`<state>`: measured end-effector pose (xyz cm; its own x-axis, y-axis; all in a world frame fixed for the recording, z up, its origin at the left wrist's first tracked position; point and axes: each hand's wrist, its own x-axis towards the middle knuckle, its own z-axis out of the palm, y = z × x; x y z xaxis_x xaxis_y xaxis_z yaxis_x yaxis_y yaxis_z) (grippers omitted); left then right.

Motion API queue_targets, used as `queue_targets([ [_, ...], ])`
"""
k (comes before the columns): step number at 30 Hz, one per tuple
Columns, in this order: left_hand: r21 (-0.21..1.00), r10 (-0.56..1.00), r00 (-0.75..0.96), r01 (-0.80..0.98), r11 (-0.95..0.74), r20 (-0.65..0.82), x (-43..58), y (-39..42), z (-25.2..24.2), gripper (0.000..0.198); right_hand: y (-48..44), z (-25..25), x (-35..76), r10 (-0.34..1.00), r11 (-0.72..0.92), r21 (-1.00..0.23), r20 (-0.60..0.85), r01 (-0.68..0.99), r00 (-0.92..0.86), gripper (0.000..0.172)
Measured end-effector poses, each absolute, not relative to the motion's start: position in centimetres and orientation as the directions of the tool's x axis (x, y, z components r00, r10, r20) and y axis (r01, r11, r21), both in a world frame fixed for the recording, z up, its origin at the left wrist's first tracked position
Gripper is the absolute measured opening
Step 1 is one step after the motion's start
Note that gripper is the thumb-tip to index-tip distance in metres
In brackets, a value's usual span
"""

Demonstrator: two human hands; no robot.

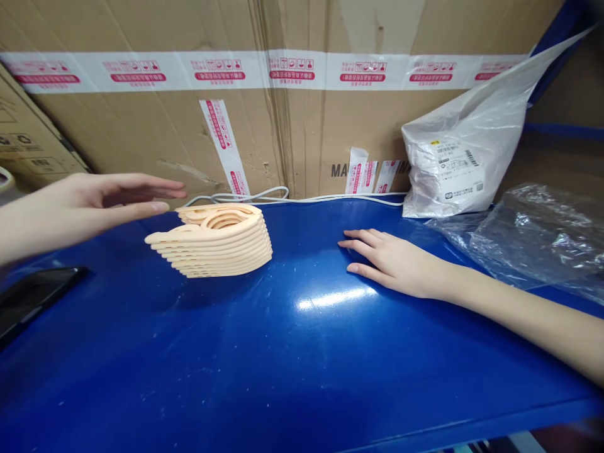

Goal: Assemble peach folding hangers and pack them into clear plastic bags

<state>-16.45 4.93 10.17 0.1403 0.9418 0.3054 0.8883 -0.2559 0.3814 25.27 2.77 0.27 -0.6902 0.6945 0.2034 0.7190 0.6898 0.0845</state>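
A neat stack of thin, cream-coloured plastic pieces (226, 245) sits on the blue tabletop (264, 365), left of centre. They have curved cut-outs and look like flat clothes hangers, though their exact kind is hard to make out. My left hand (127, 198) hovers just up and left of the stack, fingers stretched forward and thumb apart, holding nothing. On the right, my right hand (384, 259) lies palm down on the tabletop with its fingers spread, apart from the stack and with nothing in it.
A large taped cardboard box (306, 132) stands along the back, with a white cable (321, 199) before it. At right are a white labelled plastic bag (453, 163) and crumpled clear film (533, 233). A black phone-like object (38, 296) lies at far left.
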Motion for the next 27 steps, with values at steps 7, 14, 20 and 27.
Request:
queue_targets([
  [7,0.391,0.964,0.122,0.896,-0.209,0.237,-15.9,4.6,10.1,0.077,2.8,0.2,25.3,0.691,0.692,0.09,0.203,0.716,-0.694,0.06],
  [14,0.379,0.954,0.132,0.896,-0.231,0.27,-14.5,4.4,9.7,0.075,2.7,0.2,25.2,0.69,0.692,0.092,0.207,0.716,-0.694,0.06],
  [20,0.335,0.954,0.104,0.921,-0.199,0.281,-14.4,4.7,9.7,0.081,2.8,0.2,25.3,0.692,0.691,0.1,0.195,0.716,-0.695,0.061],
  [27,0.352,0.956,0.082,0.918,-0.182,0.281,-14.5,4.7,9.8,0.086,2.8,0.2,25.2,0.693,0.691,0.079,0.208,0.718,-0.69,0.059],
])
